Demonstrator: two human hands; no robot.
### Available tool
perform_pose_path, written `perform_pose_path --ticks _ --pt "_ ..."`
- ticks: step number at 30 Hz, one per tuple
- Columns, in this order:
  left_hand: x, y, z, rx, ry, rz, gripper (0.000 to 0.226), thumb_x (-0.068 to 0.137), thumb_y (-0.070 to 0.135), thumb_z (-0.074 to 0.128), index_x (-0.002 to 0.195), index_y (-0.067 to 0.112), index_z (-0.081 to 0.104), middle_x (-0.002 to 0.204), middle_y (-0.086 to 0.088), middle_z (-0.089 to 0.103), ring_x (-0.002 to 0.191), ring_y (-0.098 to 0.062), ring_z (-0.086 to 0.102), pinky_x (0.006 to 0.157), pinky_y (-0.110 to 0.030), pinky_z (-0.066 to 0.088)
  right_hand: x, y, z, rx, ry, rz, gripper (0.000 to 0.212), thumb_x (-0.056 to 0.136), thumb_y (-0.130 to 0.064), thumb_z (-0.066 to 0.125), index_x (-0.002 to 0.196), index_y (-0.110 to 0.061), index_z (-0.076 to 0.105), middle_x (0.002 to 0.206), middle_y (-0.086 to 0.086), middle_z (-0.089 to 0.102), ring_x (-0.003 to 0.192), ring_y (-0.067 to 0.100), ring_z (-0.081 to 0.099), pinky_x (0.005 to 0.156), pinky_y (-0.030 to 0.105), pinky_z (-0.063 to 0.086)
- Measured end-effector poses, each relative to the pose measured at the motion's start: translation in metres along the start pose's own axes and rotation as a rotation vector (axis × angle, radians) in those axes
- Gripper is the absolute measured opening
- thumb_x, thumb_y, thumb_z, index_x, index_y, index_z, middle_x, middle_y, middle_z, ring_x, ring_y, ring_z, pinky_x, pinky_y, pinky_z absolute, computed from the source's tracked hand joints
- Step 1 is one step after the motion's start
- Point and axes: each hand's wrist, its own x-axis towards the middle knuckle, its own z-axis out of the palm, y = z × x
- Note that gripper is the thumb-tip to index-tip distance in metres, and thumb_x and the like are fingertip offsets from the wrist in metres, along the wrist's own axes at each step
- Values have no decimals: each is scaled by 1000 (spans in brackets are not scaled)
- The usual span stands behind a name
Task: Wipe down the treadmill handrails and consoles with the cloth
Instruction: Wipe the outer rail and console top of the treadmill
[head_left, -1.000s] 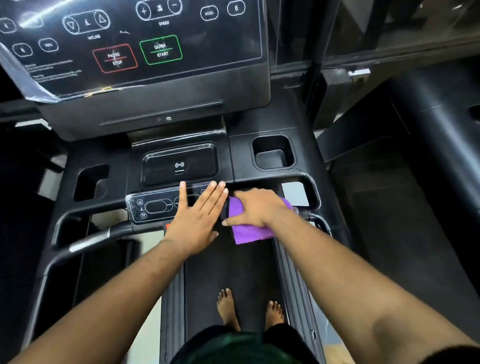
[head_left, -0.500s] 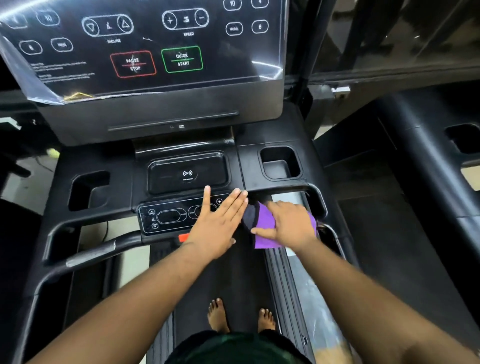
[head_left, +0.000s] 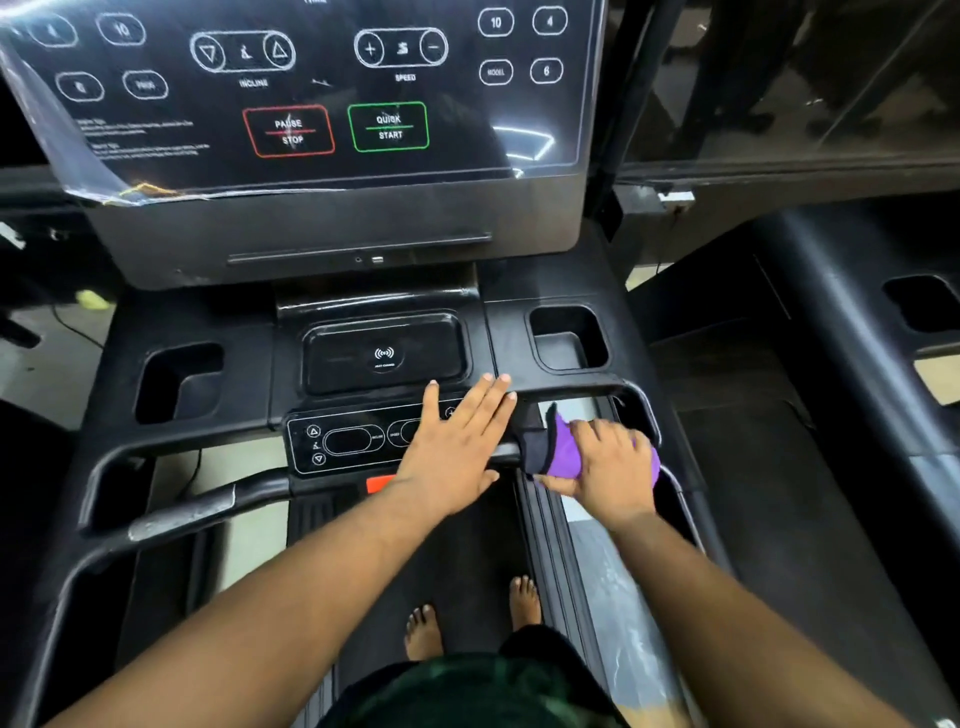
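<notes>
The right hand (head_left: 608, 467) clutches the purple cloth (head_left: 563, 452) around the front handrail (head_left: 509, 451); the left hand (head_left: 457, 447) rests flat, grip released (big console (head_left: 311, 104) apparently unwiped).

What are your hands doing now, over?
Left hand flat on small button panel. Right hand grips purple cloth around black handrail bar. Nothing blocking.

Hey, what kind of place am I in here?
Most likely a gym. You stand on a black treadmill belt facing a dark touch console with incline, speed, pause and quick-start buttons, and what looks like another black exercise machine sits close on the right.
</notes>
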Motion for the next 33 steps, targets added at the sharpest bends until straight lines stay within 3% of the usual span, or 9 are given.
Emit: perform_pose_path --ticks 4,5,11,17,21,23,25,29,33 --pt "10 8 -6 39 -27 -30 115 86 67 61 163 12 -4 170 -11 -18 157 -29 -16 116 -72 -3 38 24 -40 193 -451 -133 89 67 -98 50 123 -28 59 107 2 71 103 29 66 78 36 45" --pt "13 11 -8 36 -42 -45 116 85 69 61 163 12 -3 170 -11 -17 157 -30 -17 116 -73 -5 42 27 -41 227 -482 -146 90 69 -95 52 129 -28 58 112 3 72 107 30 65 81 35 45" --pt "24 18 -13 90 -77 -75 120 82 79 55 163 12 -3 171 -13 -12 157 -36 -14 111 -78 -7 -2 21 -4 -11 -12 -112 88 67 -94 48 118 -24 62 99 -1 67 95 27 66 79 41 44" --pt "25 26 -11 108 -85 -115 118 81 83 50 163 10 5 172 -11 -2 158 -31 -3 114 -76 -1 39 43 -41 229 -479 -200 85 73 -93 52 127 -27 57 111 6 72 105 32 66 85 39 50" --pt "21 25 -11 112 -88 -101 116 84 82 47 163 9 6 172 -11 0 159 -28 0 114 -74 4 8 40 -18 62 -128 -162 80 76 -87 54 125 -24 56 107 4 68 98 30 65 83 43 49" --pt "20 25 -11 113 -100 -98 115 85 83 44 163 9 4 172 -11 -2 159 -27 -2 114 -75 1 -16 42 -4 64 -74 -156 78 79 -68 70 140 -23 51 126 6 64 111 32 63 97 49 49" --pt "21 26 -13 103 -111 -98 115 84 85 40 163 10 2 172 -10 -4 159 -26 -5 112 -77 -3 -27 55 1 242 -12 -190 78 80 -45 80 148 -26 47 139 3 62 124 30 60 110 50 45" --pt "30 28 -25 9 -53 -164 111 85 89 25 163 12 8 172 -7 2 159 -22 -1 111 -80 -5 -14 80 -42 705 261 -130 56 79 -27 61 131 -9 67 130 3 69 118 17 63 111 37 45" --pt "62 27 -40 -24 -77 -203 107 88 86 18 162 12 -3 172 -6 -8 158 -21 -10 111 -78 -11 26 113 -66 742 441 -56 61 82 -7 61 143 -7 56 148 11 57 138 27 53 116 48 40"
